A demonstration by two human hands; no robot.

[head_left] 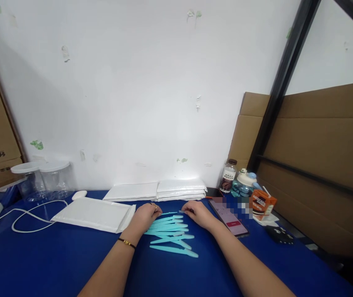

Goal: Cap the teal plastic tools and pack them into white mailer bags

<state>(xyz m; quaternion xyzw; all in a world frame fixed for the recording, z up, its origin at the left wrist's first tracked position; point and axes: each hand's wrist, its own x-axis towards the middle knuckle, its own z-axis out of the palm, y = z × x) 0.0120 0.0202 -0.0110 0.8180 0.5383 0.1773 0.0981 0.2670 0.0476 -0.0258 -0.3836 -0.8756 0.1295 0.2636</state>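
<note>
Several slim turquoise eyebrow razors (168,226) lie in a loose, partly overlapping row on the blue table. At the far end of that row, my left hand (145,216) is closed with its fingertips pinched on one razor (169,213), which points to the right. Across a small gap, my right hand (196,212) has thumb and fingers pinched on a small, pale translucent piece (181,211), too small to make out clearly. The nearest razor (174,250) lies slightly apart from the others, toward me.
White padded envelopes (181,189) are stacked against the wall, and another envelope (91,214) lies at left beside a white cable (32,223). Clear lidded jars (57,181) stand back left. On the right are a phone (230,218), a brown-capped bottle (227,177), a drinking bottle (243,185) and an orange carton (261,205).
</note>
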